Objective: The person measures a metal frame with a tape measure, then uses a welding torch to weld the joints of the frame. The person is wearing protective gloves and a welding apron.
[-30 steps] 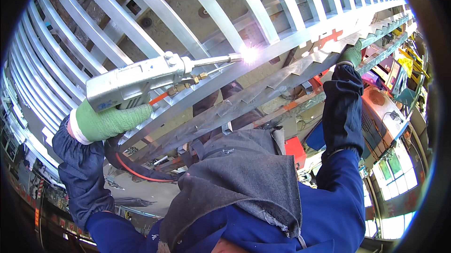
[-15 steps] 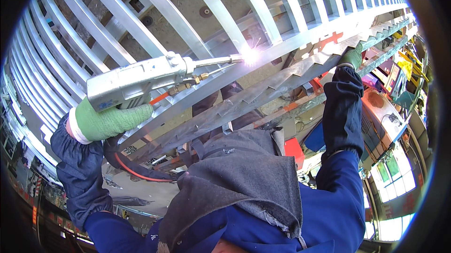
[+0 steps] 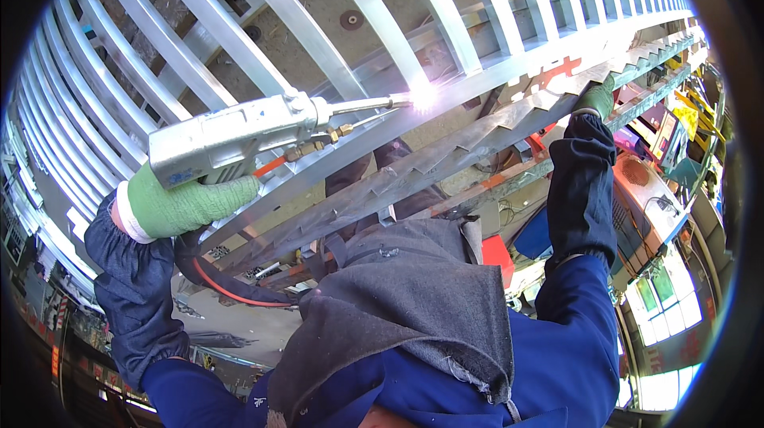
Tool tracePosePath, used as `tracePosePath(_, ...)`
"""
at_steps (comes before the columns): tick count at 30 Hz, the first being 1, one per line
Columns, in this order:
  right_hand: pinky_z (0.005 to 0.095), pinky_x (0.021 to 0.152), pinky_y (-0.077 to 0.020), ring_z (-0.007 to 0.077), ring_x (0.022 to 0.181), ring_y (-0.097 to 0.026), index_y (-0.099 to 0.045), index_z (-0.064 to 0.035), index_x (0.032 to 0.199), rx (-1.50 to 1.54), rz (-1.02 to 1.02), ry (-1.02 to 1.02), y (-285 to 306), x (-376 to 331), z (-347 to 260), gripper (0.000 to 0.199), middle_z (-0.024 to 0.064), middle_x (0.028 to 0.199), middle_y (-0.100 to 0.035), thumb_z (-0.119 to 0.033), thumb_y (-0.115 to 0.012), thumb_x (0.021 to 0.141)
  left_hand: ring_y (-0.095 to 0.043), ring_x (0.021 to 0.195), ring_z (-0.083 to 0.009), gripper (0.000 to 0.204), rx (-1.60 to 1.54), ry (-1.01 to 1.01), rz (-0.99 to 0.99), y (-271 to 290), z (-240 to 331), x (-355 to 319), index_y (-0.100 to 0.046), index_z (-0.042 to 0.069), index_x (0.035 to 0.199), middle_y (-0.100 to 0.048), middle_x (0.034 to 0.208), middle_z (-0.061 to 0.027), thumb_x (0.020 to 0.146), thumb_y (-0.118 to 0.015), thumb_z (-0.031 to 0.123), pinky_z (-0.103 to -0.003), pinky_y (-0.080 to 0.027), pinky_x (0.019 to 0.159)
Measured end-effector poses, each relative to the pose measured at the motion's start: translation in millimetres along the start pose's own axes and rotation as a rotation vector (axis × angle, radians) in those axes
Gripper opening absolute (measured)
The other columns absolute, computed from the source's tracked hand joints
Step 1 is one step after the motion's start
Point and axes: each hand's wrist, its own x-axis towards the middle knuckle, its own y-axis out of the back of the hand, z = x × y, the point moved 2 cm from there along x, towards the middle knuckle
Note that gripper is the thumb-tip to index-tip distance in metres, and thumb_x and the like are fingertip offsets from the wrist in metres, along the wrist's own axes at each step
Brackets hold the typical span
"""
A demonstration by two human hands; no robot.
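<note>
A silver handheld welding gun (image 3: 231,138) is gripped in my left hand (image 3: 187,204), which wears a green glove with a white cuff. Its thin nozzle points right, and a bright white-violet glow (image 3: 423,97) at the tip hides the spot where a bar meets the long flat rail. Pale metal bars (image 3: 370,14) run in a row up from that rail. At the upper right my right hand (image 3: 595,99), also green-gloved, is closed on the notched metal rail (image 3: 509,116); its fingers are partly hidden.
A black hose with a red line (image 3: 231,291) curves below the gun toward my dark apron (image 3: 406,293). To the right stand an orange-and-white machine (image 3: 645,189) and a red box (image 3: 497,257). A round disc (image 3: 351,20) lies on the floor beneath the bars.
The bars sit slightly farther right in view, while the gun stays at nearly the same place. Thin sparks above the glow have faded. My right hand keeps its place on the notched rail.
</note>
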Motion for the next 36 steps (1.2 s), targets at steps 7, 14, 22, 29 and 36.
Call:
tracePosePath(7, 0.0503, 0.088, -0.0581, 0.0416, 0.105, -0.075, -0.057, -0.0114, 0.147, 0.008, -0.026, -0.013, 0.4, 2.2, -2.5, 0.047, 0.0245, 0.113, -0.075, -0.028, -0.058, 0.104, -0.066, 0.09, -0.0119, 0.049, -0.048, 0.129, 0.013, -3.9, 11.5, -5.0, -0.069, 0.005, 0.133, -0.072, 0.105, -0.0023, 0.089, -0.089, 0.013, -0.03, -0.057, 0.078)
tracePosePath(14, 0.0464, 0.092, -0.0577, 0.0414, 0.1, -0.074, -0.06, 0.0047, 0.132, 0.356, -0.036, -0.142, -8.3, 1.7, -0.1, 0.065, 0.0274, 0.115, -0.074, -0.053, -0.059, 0.103, -0.067, 0.098, -0.0163, 0.063, 0.021, 0.129, 0.038, -13.6, 15.6, -26.0, -0.064, 0.004, 0.144, -0.073, 0.117, -0.0076, 0.09, -0.091, 0.021, -0.032, -0.057, 0.084)
tracePosePath(22, 0.0482, 0.107, -0.0511, 0.0447, 0.126, -0.066, -0.061, 0.0084, 0.135, 0.719, -0.032, -0.341, -15.0, -4.0, -11.1, 0.082, 0.0333, 0.134, -0.067, -0.067, -0.05, 0.104, -0.065, 0.074, -0.0121, 0.037, -0.106, 0.06, 0.374, -31.0, 17.4, -110.9, -0.07, 0.002, 0.127, -0.072, 0.09, -0.0053, 0.102, -0.076, 0.029, -0.028, -0.05, 0.066)
tracePosePath(29, 0.0459, 0.113, -0.0458, 0.0445, 0.131, -0.062, -0.06, 0.0112, 0.141, 0.768, 0.027, -0.218, -8.1, -8.3, 40.0, 0.078, 0.0326, 0.14, -0.065, -0.057, -0.054, 0.104, -0.067, 0.073, -0.0137, 0.068, -0.269, -0.453, 0.8, -59.1, 9.7, -229.4, -0.052, -0.004, 0.144, -0.07, 0.088, -0.0066, 0.105, -0.07, 0.048, -0.028, -0.056, 0.062)
tracePosePath(36, 0.0373, 0.104, -0.0518, 0.0306, 0.116, -0.069, -0.066, 0.0049, 0.136, 1.31, 0.331, 0.039, 77.5, -217.7, 10.3, 0.043, 0.0217, 0.128, -0.073, -0.026, -0.059, 0.107, -0.074, 0.101, -0.0273, 0.072, -0.619, -0.759, 0.687, -103.5, -45.4, -414.6, -0.04, 0.003, 0.159, -0.072, 0.113, -0.0152, 0.106, -0.07, 0.04, -0.034, -0.064, 0.084)
